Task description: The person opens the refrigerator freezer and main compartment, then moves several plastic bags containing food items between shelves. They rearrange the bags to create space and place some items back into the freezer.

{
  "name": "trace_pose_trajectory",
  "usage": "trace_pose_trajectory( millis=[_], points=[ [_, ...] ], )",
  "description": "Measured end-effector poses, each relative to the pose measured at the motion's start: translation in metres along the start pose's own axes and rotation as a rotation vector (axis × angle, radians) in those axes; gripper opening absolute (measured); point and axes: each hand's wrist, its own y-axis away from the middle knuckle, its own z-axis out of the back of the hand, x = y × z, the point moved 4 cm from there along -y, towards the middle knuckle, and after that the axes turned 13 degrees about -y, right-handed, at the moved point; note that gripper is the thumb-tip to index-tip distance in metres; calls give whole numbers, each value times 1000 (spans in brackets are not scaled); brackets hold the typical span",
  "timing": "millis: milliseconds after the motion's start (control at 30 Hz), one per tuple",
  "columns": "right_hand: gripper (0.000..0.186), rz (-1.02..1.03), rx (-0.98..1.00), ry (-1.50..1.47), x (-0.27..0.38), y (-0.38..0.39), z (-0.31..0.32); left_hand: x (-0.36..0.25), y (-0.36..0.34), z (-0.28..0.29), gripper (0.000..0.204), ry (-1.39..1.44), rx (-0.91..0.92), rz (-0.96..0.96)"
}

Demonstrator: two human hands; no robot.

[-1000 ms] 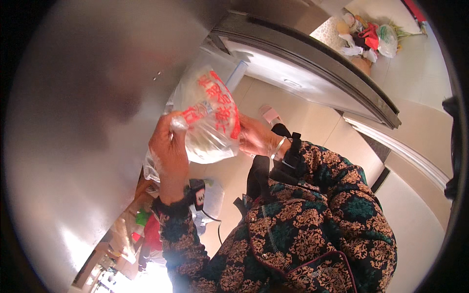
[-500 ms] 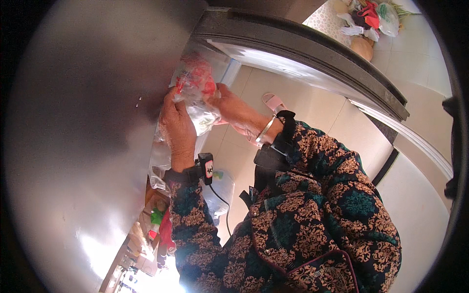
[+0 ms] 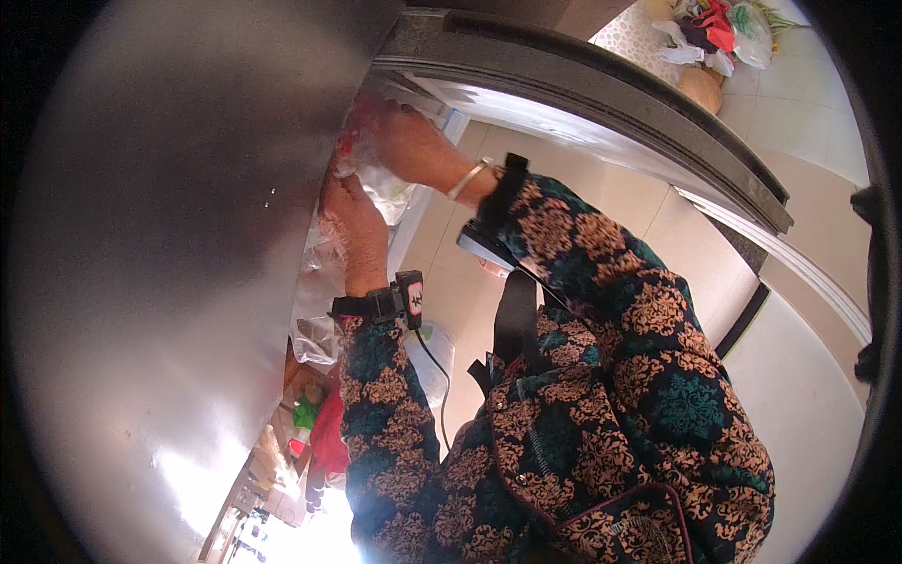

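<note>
A crumpled clear plastic bag with red print [image 3: 381, 188] is deep in the narrow gap beside the brushed steel door [image 3: 188, 235], in an open appliance compartment. My left hand [image 3: 352, 226] grips its near side, fingertips partly hidden by the steel edge. Above and to the right, my right hand [image 3: 418, 150] has its fingers curled onto the same bag; their tips are blurred in shadow. More clear bags [image 3: 318, 340] lie below my left hand, along a pale drawer edge [image 3: 399, 244].
A dark-edged door or panel [image 3: 583, 94] arches over the tiled floor [image 3: 620, 216]. At top right lie bags and produce [image 3: 714, 38]. A pale bag [image 3: 432, 367] stands beside my left sleeve; assorted items [image 3: 305, 414] sit at lower left.
Both hands have moved away from my body, up into the compartment with the bag. Most of the bag and its red print is now hidden or shadowed.
</note>
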Motion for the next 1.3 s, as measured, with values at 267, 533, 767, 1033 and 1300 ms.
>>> trace_pose_trajectory(
  millis=[267, 533, 767, 1033, 1300],
  points=[
    [21, 25, 84, 87, -11, 23, -44, 19, -1, -14, 46, -84, 134, -211],
    [23, -68, 361, 114, -56, -1, -57, 55, 37, -8, 85, -330, 104, -66],
    [57, -139, 314, 130, -14, -9, -5, 71, 24, -7, 99, -36, 280, 40],
    [39, 205, 240, 330, -16, -39, -23, 92, 49, -5, 104, 590, 178, 629],
    [28, 310, 379, 367, -3, -30, -28, 111, 38, -8, 84, 777, 129, 543]
  ],
)
